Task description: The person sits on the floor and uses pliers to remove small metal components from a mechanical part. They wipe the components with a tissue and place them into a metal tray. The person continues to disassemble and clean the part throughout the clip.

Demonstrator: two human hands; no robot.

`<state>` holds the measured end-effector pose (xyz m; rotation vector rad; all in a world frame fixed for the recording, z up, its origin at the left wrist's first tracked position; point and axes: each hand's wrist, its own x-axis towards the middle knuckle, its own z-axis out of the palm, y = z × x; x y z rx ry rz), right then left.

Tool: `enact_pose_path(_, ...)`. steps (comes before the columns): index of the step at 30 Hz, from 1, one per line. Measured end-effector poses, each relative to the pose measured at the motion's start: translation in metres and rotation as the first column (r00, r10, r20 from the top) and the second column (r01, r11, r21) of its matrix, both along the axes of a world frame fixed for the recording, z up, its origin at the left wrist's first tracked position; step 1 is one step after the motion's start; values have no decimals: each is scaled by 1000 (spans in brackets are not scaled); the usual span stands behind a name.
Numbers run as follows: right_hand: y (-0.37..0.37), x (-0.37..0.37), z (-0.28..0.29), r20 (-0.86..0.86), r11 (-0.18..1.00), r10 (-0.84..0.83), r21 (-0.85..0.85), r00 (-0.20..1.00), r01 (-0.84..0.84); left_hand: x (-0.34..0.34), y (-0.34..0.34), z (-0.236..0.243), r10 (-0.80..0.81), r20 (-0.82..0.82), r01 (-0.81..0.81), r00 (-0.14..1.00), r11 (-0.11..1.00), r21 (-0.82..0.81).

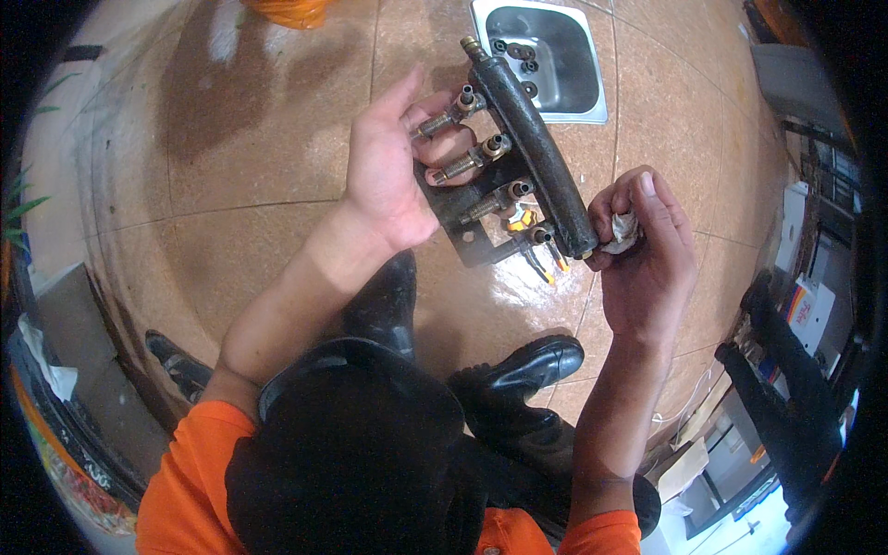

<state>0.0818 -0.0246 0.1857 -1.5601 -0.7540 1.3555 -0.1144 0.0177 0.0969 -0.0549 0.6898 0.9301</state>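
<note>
A black gas manifold pipe with several brass valves along its side is held up, tilted, over the tiled floor. A dark flat bracket hangs from its left side. My left hand grips the manifold from the left, some fingers hidden behind the valves. At the pipe's lower end, my right hand pinches a crumpled whitish rag against or right beside the tip. Below the manifold, a tool with black and orange handles lies on the floor, partly hidden.
A metal tray holding several small dark round parts stands on the floor beyond the manifold. Something orange lies at the far edge. Black boots are planted close by. Another person's dark-clothed legs show at right, near boxes.
</note>
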Motion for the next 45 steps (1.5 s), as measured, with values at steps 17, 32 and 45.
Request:
enact_pose_path(17,-8,25,-3,-146,999,53,3,988,-53,18,-2,21,26,-60,-22,998,998,57)
enact_pose_path(32,-9,21,-4,-84,998,46,-27,995,-49,20,-3,23,37,-44,-37,998,999,7)
enact_pose_path(45,-8,19,-6,18,999,54,-5,998,-54,18,-4,22,20,11,-21,1000,993,117)
